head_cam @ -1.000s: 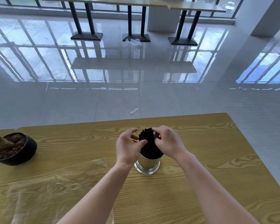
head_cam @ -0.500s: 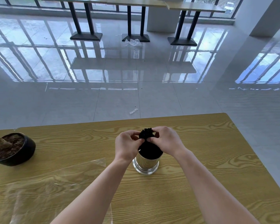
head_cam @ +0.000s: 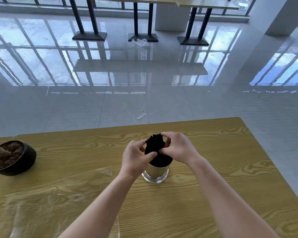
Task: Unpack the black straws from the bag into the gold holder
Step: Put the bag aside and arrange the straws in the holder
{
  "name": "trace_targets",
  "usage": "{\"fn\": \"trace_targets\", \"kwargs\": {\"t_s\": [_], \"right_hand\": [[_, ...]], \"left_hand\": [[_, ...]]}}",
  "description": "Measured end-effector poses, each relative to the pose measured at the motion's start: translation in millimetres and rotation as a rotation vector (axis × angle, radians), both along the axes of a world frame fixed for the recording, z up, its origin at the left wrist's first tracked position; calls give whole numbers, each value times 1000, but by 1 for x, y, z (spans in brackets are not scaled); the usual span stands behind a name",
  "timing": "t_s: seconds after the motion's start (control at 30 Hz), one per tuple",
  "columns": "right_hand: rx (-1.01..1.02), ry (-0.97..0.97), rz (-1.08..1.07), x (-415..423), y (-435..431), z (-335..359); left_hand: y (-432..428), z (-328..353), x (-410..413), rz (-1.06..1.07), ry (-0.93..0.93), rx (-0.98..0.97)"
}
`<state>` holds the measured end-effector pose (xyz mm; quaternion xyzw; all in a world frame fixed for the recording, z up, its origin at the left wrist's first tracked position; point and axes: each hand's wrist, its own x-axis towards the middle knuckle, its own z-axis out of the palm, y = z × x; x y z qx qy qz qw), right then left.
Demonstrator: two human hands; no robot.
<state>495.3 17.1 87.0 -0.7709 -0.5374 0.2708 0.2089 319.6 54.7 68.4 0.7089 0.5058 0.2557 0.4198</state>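
Observation:
A bundle of black straws (head_cam: 156, 143) stands upright in the shiny gold holder (head_cam: 156, 172) at the middle of the wooden table. My left hand (head_cam: 135, 158) presses the bundle from the left, thumb and fingers curled round it. From the right, my right hand (head_cam: 178, 147) clasps the same bundle, its fingers over the straw tops. The clear plastic bag (head_cam: 46, 198) lies flat and see-through on the table to the left, apart from both hands.
A black pot (head_cam: 27, 159) with soil and a woody stem sits at the table's left edge. The table's far edge (head_cam: 179, 121) runs just behind the holder. Beyond it are glossy floor tiles, bits of plastic litter and black table legs.
Both hands have closed in on the straw bundle, from spread fingers a second ago to a tight clasp. The bundle stays in the holder.

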Motion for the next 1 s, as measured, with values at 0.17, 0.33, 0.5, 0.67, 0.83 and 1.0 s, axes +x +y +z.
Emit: {"fn": "trace_targets", "kwargs": {"t_s": [0.17, 0.33, 0.5, 0.67, 0.83, 1.0], "right_hand": [[60, -22, 5, -3, 3, -3], [60, -13, 1, -7, 5, -2], [46, 26, -15, -5, 8, -2], [74, 27, -27, -5, 4, -5], [105, 1, -71, -5, -6, -10], [91, -129, -45, -15, -13, -14]], "left_hand": [[8, 4, 11, 44, 37, 92], [10, 4, 15, 17, 58, 127], [12, 4, 16, -11, 32, 86], [10, -2, 11, 91, -21, 9], [5, -7, 7, 111, 52, 70], [-5, -8, 12, 80, 233, 159]]}}
